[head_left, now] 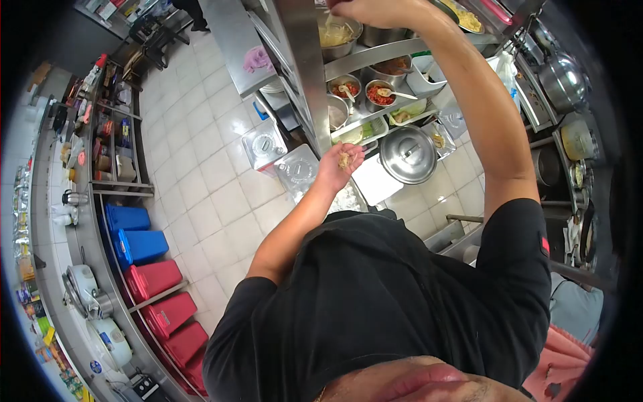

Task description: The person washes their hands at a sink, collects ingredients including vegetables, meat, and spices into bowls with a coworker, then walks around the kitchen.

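Note:
My left hand [333, 167] is palm up with its fingers curled around a small clump of pale, shredded food [344, 160]. It is just in front of the lower shelf. Up at the top edge, my right hand [375, 11] reaches over a metal bowl of pale strips [337, 41]. Its fingers look drawn together, but the frame cuts part of them off, and I cannot make out what they hold. Below that bowl, a pot of chopped red food [345, 88] and another red-filled pot [380, 98] each have a spoon in them.
A large lidded pot [408, 155] stands right of my left hand, beside a white board [376, 181]. Metal tins [264, 144] sit to the left. A steel post [309, 74] rises beside the shelves. Blue bins [142, 246] and red bins [169, 313] line the far left.

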`<state>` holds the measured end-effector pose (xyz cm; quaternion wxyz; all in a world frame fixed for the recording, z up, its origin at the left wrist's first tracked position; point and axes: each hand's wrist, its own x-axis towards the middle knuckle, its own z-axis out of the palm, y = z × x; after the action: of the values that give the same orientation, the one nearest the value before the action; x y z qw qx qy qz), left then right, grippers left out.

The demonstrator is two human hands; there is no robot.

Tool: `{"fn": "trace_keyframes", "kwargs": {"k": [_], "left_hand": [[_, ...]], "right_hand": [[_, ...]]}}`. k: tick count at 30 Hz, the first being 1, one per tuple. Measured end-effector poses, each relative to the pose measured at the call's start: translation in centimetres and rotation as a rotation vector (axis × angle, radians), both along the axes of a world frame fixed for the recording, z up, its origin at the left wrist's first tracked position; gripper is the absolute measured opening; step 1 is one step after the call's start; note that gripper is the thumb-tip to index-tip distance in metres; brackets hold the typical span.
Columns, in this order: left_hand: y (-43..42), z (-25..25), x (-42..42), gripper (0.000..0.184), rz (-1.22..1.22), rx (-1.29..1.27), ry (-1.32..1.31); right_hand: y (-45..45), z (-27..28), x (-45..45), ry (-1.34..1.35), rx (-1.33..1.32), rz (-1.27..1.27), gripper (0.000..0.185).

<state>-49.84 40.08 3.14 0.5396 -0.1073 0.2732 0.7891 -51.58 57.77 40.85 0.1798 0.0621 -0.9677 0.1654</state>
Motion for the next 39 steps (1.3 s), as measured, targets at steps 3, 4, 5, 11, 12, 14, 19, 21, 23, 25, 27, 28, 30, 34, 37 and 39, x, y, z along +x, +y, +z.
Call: {"fn": "trace_keyframes", "kwargs": {"k": [3,4,5,11,12,14,19,21,23,25,27,28,30,34,37,39], "left_hand": [[-0.4,0.3,-0.6,0.029,-0.018,0.027,-0.006],[-0.4,0.4,-0.8,0.029,-0.032,0.030,-0.001],[-0.5,0.6,-1.0,0.029,-0.045,0.032,0.004],[0.5,1.4,-1.8,0.032,-0.085,0.116,0.001],[0.7,1.5,-2.0,0.033,-0.100,0.126,0.009],[1.2,2.4,-1.7,0.034,-0.127,0.168,0.004],[4.3,-0.1,-1.4,0.031,-0.156,0.154,-0.025],[5.3,-0.5,-0.6,0.030,-0.135,0.082,-0.056],[6.6,-0.1,0.3,0.030,-0.105,-0.032,-0.080],[7.9,-1.6,0.8,0.030,-0.127,0.030,-0.122],[10.1,-2.3,1.4,0.030,-0.131,0.041,-0.132],[11.0,-2.5,1.8,0.030,-0.122,0.021,-0.123],[12.8,-2.5,2.5,0.030,-0.094,-0.036,-0.122],[15.9,-2.5,3.6,0.025,-0.081,-0.097,-0.122],[17.4,-2.4,3.9,0.026,-0.049,-0.106,-0.133],[18.2,-1.6,4.0,0.026,-0.027,-0.127,-0.098]], "right_hand": [[0.3,-0.2,1.3,0.123,-0.135,-0.039,0.019],[0.3,-0.6,1.7,0.156,-0.167,-0.046,0.019],[0.3,-0.8,2.2,0.188,-0.198,-0.053,0.019],[-2.6,-5.2,8.9,0.195,-0.640,-0.222,0.018],[-1.8,-9.6,9.5,0.260,-0.661,-0.142,0.008],[-4.5,-15.7,10.7,0.291,-0.434,-0.291,0.008],[-5.8,-27.7,12.6,0.215,-0.264,-0.383,0.013],[-4.0,-27.4,13.9,0.268,-0.313,-0.495,0.012],[-1.4,-27.5,14.2,0.236,-0.383,-0.500,0.009],[1.9,-28.3,14.4,-0.044,-0.507,-0.427,0.008],[6.6,-28.8,14.8,-0.019,-0.540,-0.419,0.008],[9.9,-29.0,14.7,0.045,-0.522,-0.452,0.008],[16.3,-28.8,14.3,0.126,-0.414,-0.519,0.009],[28.5,-29.9,10.4,0.105,-0.039,-0.456,0.013],[31.9,-29.6,6.8,-0.184,0.209,-0.348,0.016],[33.1,-29.6,5.0,-0.436,0.383,-0.306,0.019]]}}
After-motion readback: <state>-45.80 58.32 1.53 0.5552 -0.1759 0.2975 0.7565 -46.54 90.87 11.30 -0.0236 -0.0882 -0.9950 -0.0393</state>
